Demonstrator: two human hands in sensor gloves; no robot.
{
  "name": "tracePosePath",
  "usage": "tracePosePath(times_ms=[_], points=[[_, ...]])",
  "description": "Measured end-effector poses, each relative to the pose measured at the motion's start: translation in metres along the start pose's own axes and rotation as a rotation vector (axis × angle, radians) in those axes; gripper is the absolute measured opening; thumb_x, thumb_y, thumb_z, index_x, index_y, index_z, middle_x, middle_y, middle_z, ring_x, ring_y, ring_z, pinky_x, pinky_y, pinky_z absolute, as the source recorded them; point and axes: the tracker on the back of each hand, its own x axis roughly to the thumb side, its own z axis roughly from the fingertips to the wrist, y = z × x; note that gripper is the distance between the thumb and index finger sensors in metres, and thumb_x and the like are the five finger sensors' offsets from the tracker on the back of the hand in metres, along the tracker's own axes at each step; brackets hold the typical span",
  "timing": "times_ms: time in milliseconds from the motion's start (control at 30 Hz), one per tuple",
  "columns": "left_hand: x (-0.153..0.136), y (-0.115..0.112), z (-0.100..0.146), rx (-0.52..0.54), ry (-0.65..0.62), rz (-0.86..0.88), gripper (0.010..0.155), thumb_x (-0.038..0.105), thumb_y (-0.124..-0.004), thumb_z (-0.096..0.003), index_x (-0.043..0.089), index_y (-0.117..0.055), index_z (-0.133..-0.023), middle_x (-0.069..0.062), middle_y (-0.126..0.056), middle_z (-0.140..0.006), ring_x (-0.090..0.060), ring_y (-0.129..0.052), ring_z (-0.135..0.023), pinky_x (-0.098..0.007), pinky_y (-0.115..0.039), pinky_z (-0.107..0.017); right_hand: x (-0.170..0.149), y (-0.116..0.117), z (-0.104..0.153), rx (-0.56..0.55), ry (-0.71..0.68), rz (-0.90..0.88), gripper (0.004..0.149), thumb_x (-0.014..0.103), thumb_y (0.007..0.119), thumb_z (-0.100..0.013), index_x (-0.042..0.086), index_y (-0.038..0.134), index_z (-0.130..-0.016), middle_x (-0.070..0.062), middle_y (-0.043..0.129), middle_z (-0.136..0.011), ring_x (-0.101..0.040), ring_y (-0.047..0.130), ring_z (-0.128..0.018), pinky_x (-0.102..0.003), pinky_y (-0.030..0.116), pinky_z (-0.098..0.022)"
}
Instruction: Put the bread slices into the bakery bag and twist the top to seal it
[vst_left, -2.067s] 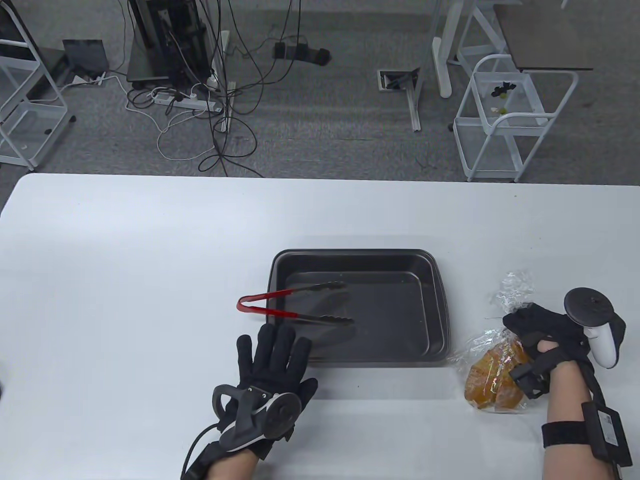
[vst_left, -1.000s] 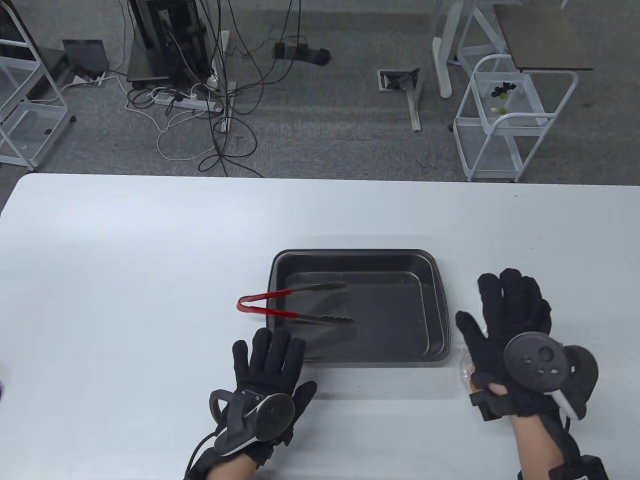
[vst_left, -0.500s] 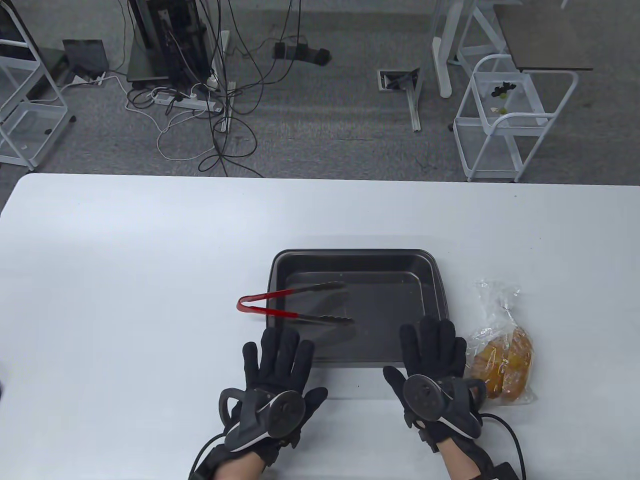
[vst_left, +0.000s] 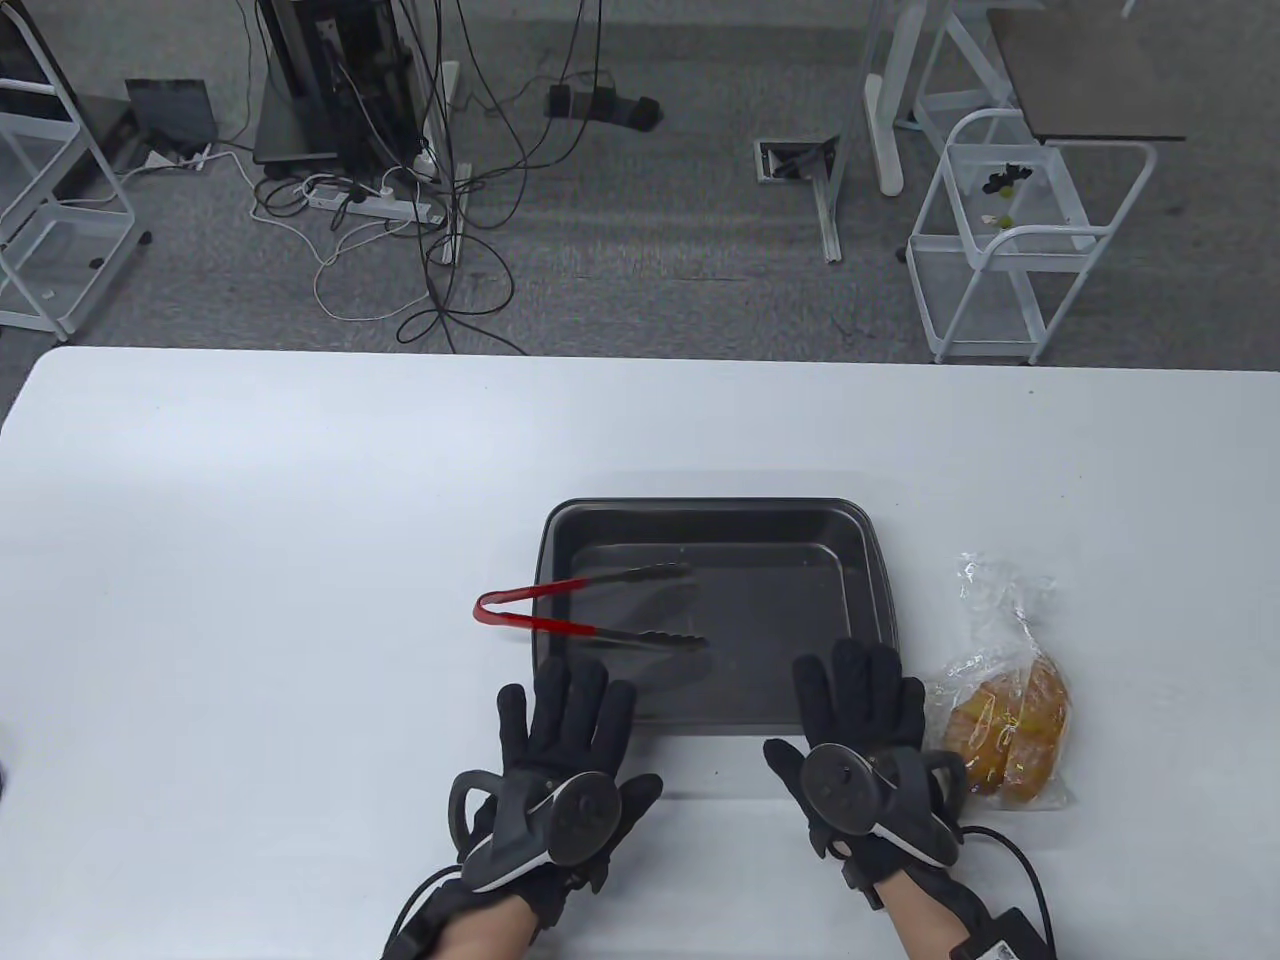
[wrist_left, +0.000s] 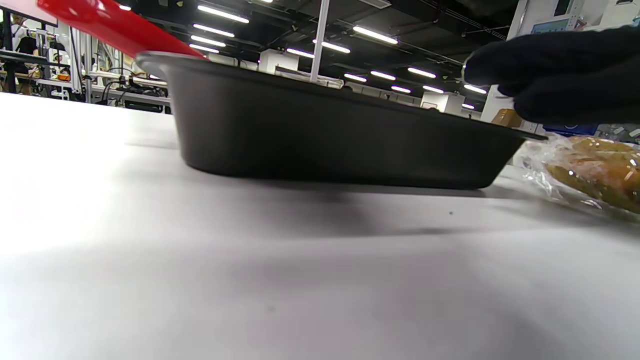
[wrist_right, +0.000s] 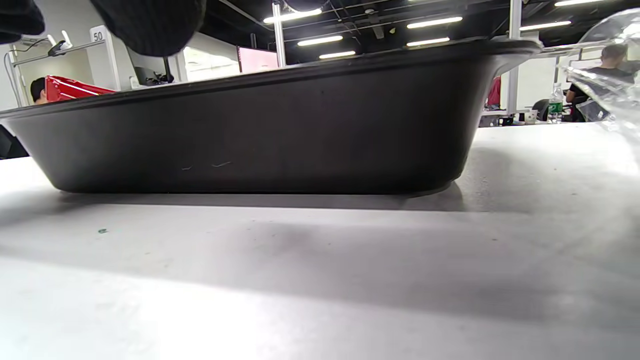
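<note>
The table view looks steeply down from above the person's side, taking in the white counter (vst_left: 300, 480) and the floor beyond its far edge. Both wrist views sit almost at counter level, very near the surface, facing the near wall of the black baking tray (wrist_left: 320, 135) side-on. All three views share this tray; the left wrist view and the table view also share the bagged bread (wrist_left: 595, 170).
</note>
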Motion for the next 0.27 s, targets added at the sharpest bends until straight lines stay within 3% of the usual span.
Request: tracePosePath(times_ms=[267], points=[[-0.0002,0.0037,0.0030,0.016,-0.004,0.009,0.086,0.070,-0.055,-0.0493,0.028,-0.018,-0.114,-0.011,-0.014,-0.123,-0.048,-0.014,-0.114,-0.070,-0.011,-0.078,-0.0006,-0.0002,-0.0001,0.003,0.019,0.005,0.085,0.054,0.071,-0.048,0.006,0.038,-0.111,-0.037,0.024,-0.113,-0.070,0.026,-0.097,-0.078,0.028,-0.065]])
